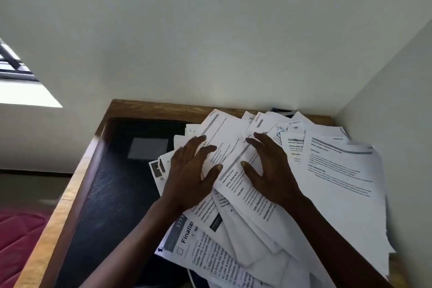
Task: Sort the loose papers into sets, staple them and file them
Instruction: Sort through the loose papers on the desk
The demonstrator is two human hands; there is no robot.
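A messy heap of loose printed papers (pixel 339 177) covers the right half of a wooden desk. My left hand (pixel 189 170) lies flat on the heap's left side with fingers spread. My right hand (pixel 271 168) lies flat beside it, fingers spread, on the middle sheets. Between the two hands sits a tilted sheet (pixel 230 154) with a grey header bar; both thumbs touch its edges. A black file folder (pixel 112 184) with a grey label (pixel 147 151) lies on the desk to the left, partly under the papers.
The desk (pixel 77 182) has a raised wooden rim and stands in a corner, with white walls behind and to the right. A small dark object (pixel 281 111) peeks out behind the papers at the back wall. A red bedcover (pixel 18 236) lies below at left.
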